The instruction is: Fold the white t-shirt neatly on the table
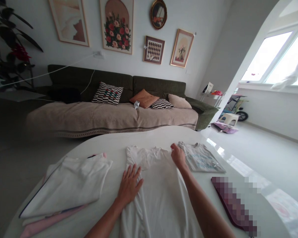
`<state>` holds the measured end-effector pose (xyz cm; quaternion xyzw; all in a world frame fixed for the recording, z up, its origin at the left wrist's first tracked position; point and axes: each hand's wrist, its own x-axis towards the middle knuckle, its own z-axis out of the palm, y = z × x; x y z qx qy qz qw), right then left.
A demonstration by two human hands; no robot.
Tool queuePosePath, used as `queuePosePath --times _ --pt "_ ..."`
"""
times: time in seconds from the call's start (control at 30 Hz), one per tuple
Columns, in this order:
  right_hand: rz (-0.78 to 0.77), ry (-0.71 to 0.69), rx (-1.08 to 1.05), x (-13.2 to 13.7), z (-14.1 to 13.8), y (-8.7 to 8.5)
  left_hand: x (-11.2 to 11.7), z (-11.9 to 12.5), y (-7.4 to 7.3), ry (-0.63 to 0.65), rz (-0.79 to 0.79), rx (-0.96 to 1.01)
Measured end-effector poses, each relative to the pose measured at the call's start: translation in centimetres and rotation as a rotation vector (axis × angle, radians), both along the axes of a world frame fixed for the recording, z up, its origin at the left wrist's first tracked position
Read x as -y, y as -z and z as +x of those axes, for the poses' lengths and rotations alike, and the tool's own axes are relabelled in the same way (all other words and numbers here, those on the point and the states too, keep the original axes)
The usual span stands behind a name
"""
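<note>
While the white garment [161,195] lies spread flat down the middle of the round white worktop [114,140], we've got both hands on it. Our left hand [129,185] is pressed palm-down on its left side, fingers [132,172] spread wide and flat, not gripping anything, just resting on the cloth. Our right hand [178,156] sits further up, at the garment's top right edge; its fingers look curled down onto the fabric there, but we honestly can't tell whether they've pinched the cloth or are only touching it.

Just beyond the right hand's fingers, almost touching them, there's a folded grey t-shirt [200,158] with pale blue print on it. Off to the left of the left hand's fingers, a bit apart, sits a stack of folded clothes [69,185], white on top with pink peeking out underneath. Nearer us and to the right of the right forearm lies a dark flat thing [234,201] that's blurred out, so no idea what it is.

Past the fingers and the worktop's far edge, there's a dark green sofa [153,84] with a beige throw [101,117] and several cushions [108,93], and framed pictures [117,24] on the wall above.
</note>
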<state>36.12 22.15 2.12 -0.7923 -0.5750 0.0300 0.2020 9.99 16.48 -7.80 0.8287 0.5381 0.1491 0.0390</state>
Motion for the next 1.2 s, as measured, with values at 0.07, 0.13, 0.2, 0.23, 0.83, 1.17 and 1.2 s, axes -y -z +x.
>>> queuePosePath --times 0.07,0.13,0.2,0.23,0.83,1.17,1.2 --pt "0.011 -0.106 0.038 -0.8 -4.0 -0.6 0.0 0.0 0.1 -0.005 0.002 -0.002" --pt "-0.004 -0.21 0.06 -0.9 -8.3 -0.6 0.0 -0.1 0.1 -0.009 -0.004 -0.007" --pt "-0.027 -0.316 0.068 0.3 -11.8 -0.4 -0.1 -0.1 0.0 -0.011 -0.003 -0.012" --pt "-0.035 -0.365 0.069 1.3 -12.9 -0.2 -0.1 -0.1 0.0 -0.012 0.0 -0.013" --pt "-0.15 -0.127 -0.036 23.9 -1.7 5.0 4.7 1.0 -2.3 0.001 -0.248 0.527" --pt "0.185 -0.601 0.173 29.3 -10.4 7.2 9.2 2.8 -2.1 -0.028 -0.757 0.758" --pt "0.215 -0.548 0.17 29.6 -10.3 7.9 9.3 3.0 -2.1 -0.04 -0.761 0.761"
